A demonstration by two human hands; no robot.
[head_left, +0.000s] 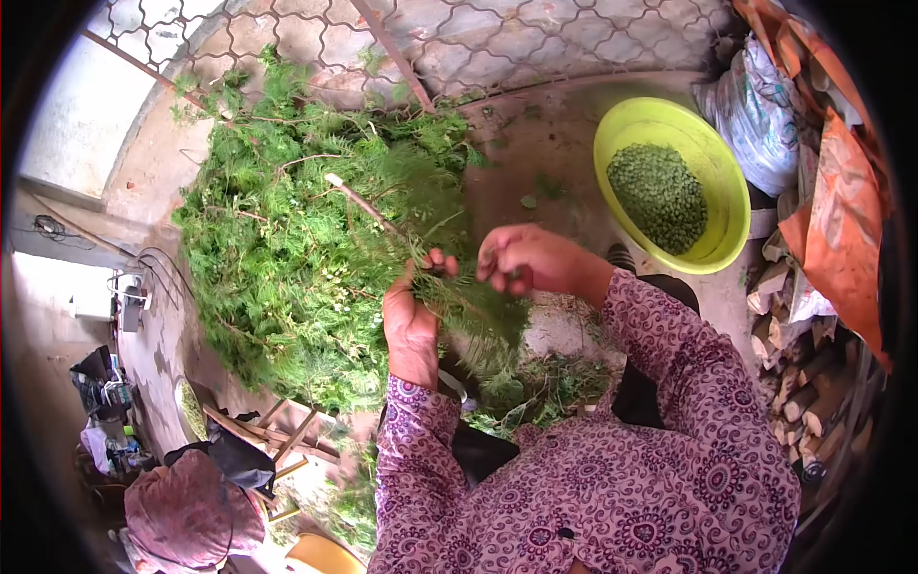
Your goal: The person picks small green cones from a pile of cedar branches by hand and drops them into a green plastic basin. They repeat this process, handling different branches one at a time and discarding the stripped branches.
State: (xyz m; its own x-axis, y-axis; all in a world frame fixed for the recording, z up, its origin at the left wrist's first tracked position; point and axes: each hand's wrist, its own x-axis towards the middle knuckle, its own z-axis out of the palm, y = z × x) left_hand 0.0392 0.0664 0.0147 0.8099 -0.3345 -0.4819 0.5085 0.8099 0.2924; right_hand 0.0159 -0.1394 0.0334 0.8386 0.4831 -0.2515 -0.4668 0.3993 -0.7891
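My left hand (413,311) is wrapped round a leafy green branch (368,206), whose cut woody end points up and to the left. The branch's feathery foliage spreads below and to the right of the hand, partly blurred. Close beside it, my right hand (526,260) has its fingers curled together over the foliage. Whatever is between those fingers is too small to make out. Beyond my hands lies a big heap of green branches (277,230). At the right stands a yellow-green basin (732,215) part filled with small round green pieces (660,196).
Stripped-looking sprigs (550,387) lie near my lap. A white sack (755,120), an orange sheet (841,225) and stacked firewood (813,402) line the right side. A wire mesh (507,48) runs along the back. Another person (196,512) sits at lower left beside an orange-yellow basin (325,555).
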